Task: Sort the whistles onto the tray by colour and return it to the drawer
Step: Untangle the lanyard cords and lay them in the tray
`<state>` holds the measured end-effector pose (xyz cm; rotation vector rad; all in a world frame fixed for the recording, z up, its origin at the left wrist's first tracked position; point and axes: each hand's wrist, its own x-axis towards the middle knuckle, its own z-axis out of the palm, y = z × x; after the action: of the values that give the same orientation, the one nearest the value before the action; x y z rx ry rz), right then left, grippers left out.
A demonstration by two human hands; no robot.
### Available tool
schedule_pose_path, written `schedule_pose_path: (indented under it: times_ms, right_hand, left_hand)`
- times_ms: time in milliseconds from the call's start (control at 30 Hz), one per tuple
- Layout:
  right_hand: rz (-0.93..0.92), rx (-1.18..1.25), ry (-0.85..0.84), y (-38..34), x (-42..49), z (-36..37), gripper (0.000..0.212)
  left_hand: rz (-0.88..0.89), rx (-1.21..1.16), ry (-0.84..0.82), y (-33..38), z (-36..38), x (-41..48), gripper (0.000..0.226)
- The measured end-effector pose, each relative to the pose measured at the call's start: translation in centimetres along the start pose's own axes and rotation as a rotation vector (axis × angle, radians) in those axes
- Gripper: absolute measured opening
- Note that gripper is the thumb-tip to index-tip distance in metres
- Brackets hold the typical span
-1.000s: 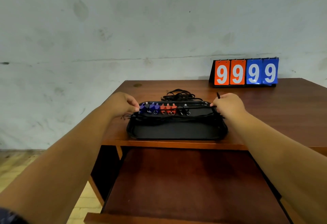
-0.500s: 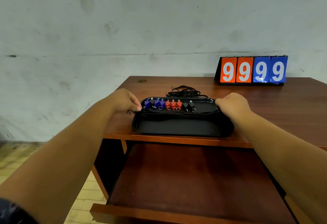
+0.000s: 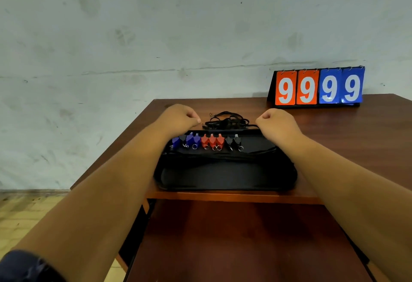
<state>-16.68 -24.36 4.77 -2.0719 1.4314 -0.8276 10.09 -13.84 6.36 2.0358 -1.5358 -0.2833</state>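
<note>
tray [image 3: 223,174] of whistles [image 3: 211,141] is parked at the front edge of the desk [image 3: 334,139], left hand [image 3: 180,118] and right hand [image 3: 277,124] curled at its far corners, grip can't be told

The only readable marks are on the scoreboard [image 3: 317,86], a flip-card stand at the far edge of the worktop [image 3: 347,130], toward two o'clock. It shows four large white digits, 9 9 9 9. The two on its nine o'clock side are printed on orange-red cards [image 3: 296,87], the two on its three o'clock side on blue cards.
</note>
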Motion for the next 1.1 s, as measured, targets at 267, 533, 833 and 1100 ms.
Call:
schedule_pose_path:
  times_ms: [267, 533, 833, 1100]
  right_hand:
    - [-0.017, 0.053, -0.073, 0.8, 3.8, 2.1, 0.024]
    - [-0.026, 0.058, -0.118, 2.5, 6.6, 3.1, 0.021]
    - [-0.072, 0.185, -0.105, 0.1, 6.5, 2.8, 0.016]
    - [-0.134, 0.231, -0.228, -3.6, 5.3, 1.9, 0.062]
  left_hand:
    - [0.011, 0.005, -0.07, 2.4, 6.0, 6.0, 0.028]
    - [0.007, 0.047, -0.075, 3.2, 8.0, 9.2, 0.015]
    - [0.102, -0.233, 0.03, 6.8, 3.0, 8.9, 0.012]
    - [0.215, -0.238, 0.091, 10.6, -1.3, 7.0, 0.009]
